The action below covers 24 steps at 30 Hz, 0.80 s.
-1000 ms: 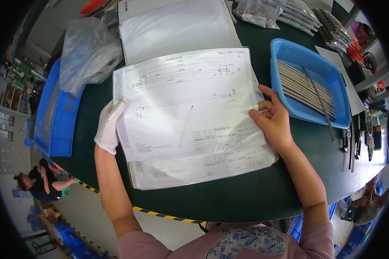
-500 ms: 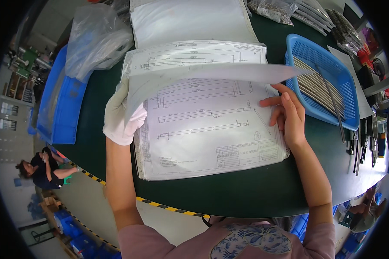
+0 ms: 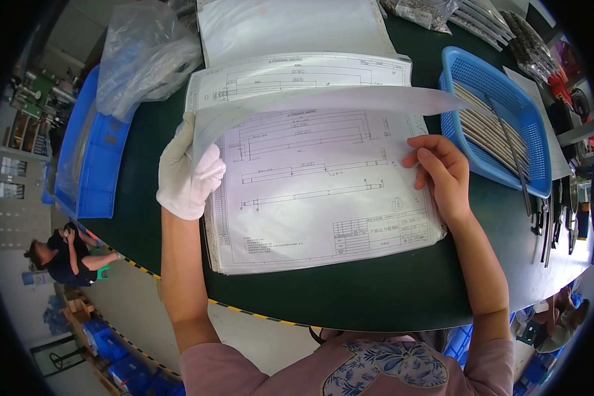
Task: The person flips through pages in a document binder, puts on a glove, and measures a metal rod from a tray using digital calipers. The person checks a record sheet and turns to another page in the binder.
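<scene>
A stack of technical drawings in clear sleeves (image 3: 297,228) lies in front of me, with one sheet (image 3: 350,100) lifted and curling away across it. My left hand (image 3: 188,175), in a white glove, is closed on the left edge of the sheets, its thumb side over the page. The fingers behind the sheets are hidden. At the right edge of the drawings is my bare right hand (image 3: 445,175), fingers loosely bent and apart, fingertips at the page margin. Line drawings of long shafts and a title block show on the exposed page.
On the right, a blue basket (image 3: 540,142) holds several metal rods (image 3: 492,132); tools (image 3: 549,231) lie beside it. A blue bin (image 3: 94,178) and a clear plastic bag (image 3: 148,63) are at left. Bagged parts (image 3: 422,13) sit at the back. A person (image 3: 66,254) sits beyond the table.
The lifted sheet has curled slightly farther back, uncovering more of the page. My right hand has shifted slightly, its fingers drawing closer together. My left hand keeps its hold.
</scene>
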{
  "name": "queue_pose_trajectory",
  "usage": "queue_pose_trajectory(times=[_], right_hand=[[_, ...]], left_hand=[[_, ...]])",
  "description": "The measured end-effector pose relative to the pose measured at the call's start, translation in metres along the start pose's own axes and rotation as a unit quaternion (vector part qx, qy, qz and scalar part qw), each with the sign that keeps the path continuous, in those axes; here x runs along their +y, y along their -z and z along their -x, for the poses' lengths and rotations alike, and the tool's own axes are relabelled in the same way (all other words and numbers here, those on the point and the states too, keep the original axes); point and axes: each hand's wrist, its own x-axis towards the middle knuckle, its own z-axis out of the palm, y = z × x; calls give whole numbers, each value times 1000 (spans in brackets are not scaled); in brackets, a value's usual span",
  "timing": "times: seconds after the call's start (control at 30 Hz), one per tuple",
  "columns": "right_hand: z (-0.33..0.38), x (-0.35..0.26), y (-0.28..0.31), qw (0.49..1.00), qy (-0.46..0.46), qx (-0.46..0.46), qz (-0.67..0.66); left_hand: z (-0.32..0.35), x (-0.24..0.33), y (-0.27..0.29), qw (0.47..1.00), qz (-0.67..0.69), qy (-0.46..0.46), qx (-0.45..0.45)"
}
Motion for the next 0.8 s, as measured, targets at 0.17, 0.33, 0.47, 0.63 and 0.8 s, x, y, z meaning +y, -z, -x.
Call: queue_pose_trajectory(times=[0.17, 0.33, 0.47, 0.63, 0.8], right_hand=[[1, 0, 1, 1000, -6, -1, 6], [1, -1, 0, 1000, -10, 3, 26], [2, -1, 0, 1000, -6, -1, 30], [1, 0, -1, 999, -11, 3, 45], [7, -21, -14, 985, 29, 7, 172]], left_hand=[[-3, 1, 9, 997, -13, -1, -72], [-9, -2, 20, 974, 92, 8, -208], [-10, -1, 22, 976, 77, 3, -202], [-6, -1, 12, 987, 76, -1, -144], [0, -1, -1, 994, 82, 17, -64]])
